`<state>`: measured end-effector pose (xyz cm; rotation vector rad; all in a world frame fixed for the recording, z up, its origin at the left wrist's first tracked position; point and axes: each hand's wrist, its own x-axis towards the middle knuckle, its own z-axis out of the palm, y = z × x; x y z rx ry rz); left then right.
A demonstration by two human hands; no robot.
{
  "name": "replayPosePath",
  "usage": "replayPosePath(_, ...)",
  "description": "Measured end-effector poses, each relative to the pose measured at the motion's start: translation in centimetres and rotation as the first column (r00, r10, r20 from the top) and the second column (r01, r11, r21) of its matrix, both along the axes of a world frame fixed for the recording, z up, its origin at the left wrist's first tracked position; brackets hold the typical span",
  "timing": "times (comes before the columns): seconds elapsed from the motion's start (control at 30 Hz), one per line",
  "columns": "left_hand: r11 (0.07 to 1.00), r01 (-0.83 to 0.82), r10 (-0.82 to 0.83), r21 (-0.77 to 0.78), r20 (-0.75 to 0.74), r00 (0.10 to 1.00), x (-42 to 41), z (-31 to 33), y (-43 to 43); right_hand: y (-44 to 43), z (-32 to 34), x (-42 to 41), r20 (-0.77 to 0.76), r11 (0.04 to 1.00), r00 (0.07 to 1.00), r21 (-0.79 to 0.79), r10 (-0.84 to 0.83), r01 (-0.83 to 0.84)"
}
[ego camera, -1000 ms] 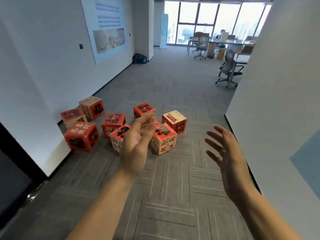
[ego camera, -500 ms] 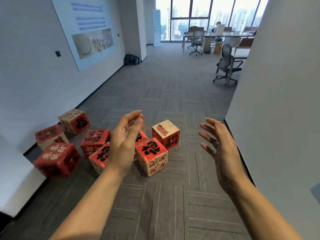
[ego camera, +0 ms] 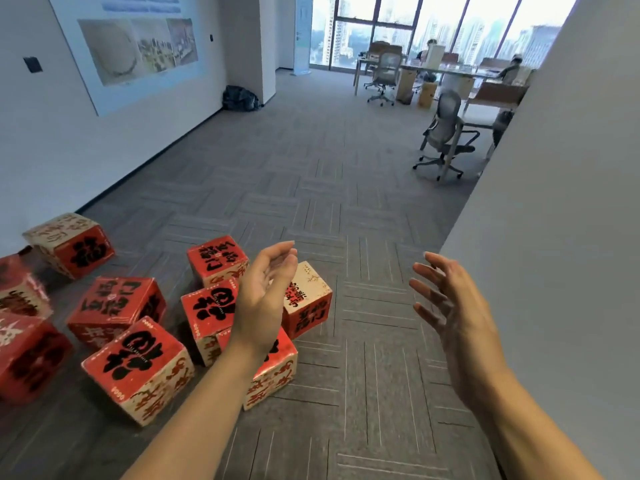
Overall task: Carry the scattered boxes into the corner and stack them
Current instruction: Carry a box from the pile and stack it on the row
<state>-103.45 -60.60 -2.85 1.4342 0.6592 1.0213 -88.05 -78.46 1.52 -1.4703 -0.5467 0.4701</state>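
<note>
Nine red-and-cream boxes (ego camera: 138, 368) lie scattered on grey carpet tiles (ego camera: 363, 410) at near left, below a white wall (ego camera: 104, 150) with one poster (ego camera: 138, 46). My left hand (ego camera: 263, 299) hovers over them, fingers together and lightly curved, empty. My right hand (ego camera: 453, 317), clear of the boxes, has its fingers spread. I count two grey swivel chairs (ego camera: 446, 133) far right.

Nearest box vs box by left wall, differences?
The nearest box shows a red top with a big black character; the wall box shows a cream top with red script. The nearest box sits out on the carpet; the wall box lies close beside the wall. Both are red-and-cream cubes, unheld.
</note>
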Motion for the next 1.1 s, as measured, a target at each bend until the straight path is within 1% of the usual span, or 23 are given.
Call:
replayPosePath(0.1, 1.0, 0.006, -0.006, -0.024, 0.005, 1.0, 6.3, 0.0, 5.1, 4.3, 0.5, 6.3, 0.0, 1.0, 1.0, -0.014, -0.018, 0.018)
replayPosePath(0.2, 1.0, 0.026, -0.026, -0.011, -0.006, 1.0, 11.6, 0.0, 9.8, 9.1, 0.2, 11.7, -0.018, 0.999, 0.999, -0.012, -0.03, 0.03)
replayPosePath(0.3, 0.999, -0.021, 0.02, -0.034, -0.025, 0.999, 16.3, -1.1, 15.0, 14.9, -1.1, 17.1, -0.028, 0.999, 1.0, -0.034, -0.004, 0.003)
replayPosePath(0.5, 0.978, -0.19, 0.181, -0.09, -0.097, 0.979, 25.5, -5.0, 23.6, 26.5, -4.8, 29.0, -0.135, 0.99, 0.983, -0.052, 0.121, -0.129)
replayPosePath(0.57, 0.968, -0.218, 0.201, -0.123, -0.136, 0.97, 28.6, -5.5, 25.6, 30.2, -5.6, 32.6, -0.151, 0.982, 0.976, -0.083, 0.155, -0.169)
replayPosePath(0.67, 0.958, -0.264, 0.244, -0.11, -0.167, 0.955, 32.6, -6.0, 29.5, 36.4, -6.1, 37.3, -0.153, 0.963, 0.961, -0.11, 0.229, -0.247)
replayPosePath(0.77, 0.939, -0.323, 0.295, -0.121, -0.207, 0.933, 34.9, -7.4, 33.2, 42.2, -6.8, 40.6, -0.167, 0.934, 0.936, -0.131, 0.31, -0.332)
replayPosePath(0.9, 0.902, -0.395, 0.341, -0.173, -0.275, 0.899, 36.4, -11.6, 38.6, 49.8, -10.7, 43.8, -0.157, 0.895, 0.916, -0.207, 0.368, -0.395)
replayPosePath(1.0, 0.871, -0.432, 0.355, -0.232, -0.309, 0.882, 37.6, -17.2, 43.1, 55.4, -15.4, 46.2, -0.143, 0.869, 0.911, -0.272, 0.388, -0.413)
replayPosePath(1.1, 0.856, -0.436, 0.333, -0.277, -0.349, 0.876, 39.3, -22.6, 47.0, 59.8, -20.4, 48.2, -0.125, 0.855, 0.908, -0.308, 0.399, -0.418)
